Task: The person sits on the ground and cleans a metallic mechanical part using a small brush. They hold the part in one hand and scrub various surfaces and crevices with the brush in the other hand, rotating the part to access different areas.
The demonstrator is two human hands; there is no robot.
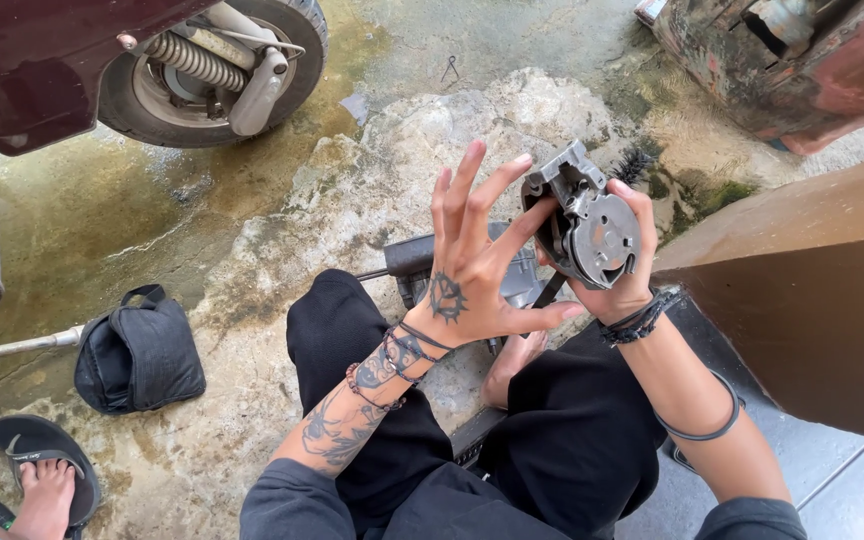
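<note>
Our black-trousered knees [372, 330] fill the bottom of the view, and just above them, at about 1 o'clock from centre, sits the grey metal engine part [589, 222] that we are handling, a rounded casing with a disc-shaped face turned toward us. Our right hand [620, 272] cups it from below and behind, fingers curled closed around its edge, so it is gripped there. Our left hand [472, 275] is spread open, fingers fanned, only the fingertips touching the part's left rim at 9 o'clock of it. To do this well, we judge, the right hand should keep the casing steady while the left works lightly. Further out, a black bag [140, 352] lies at 8 o'clock, a scooter wheel [214, 66] at 11 o'clock, someone's sandalled foot [44, 492] at 7 o'clock
</note>
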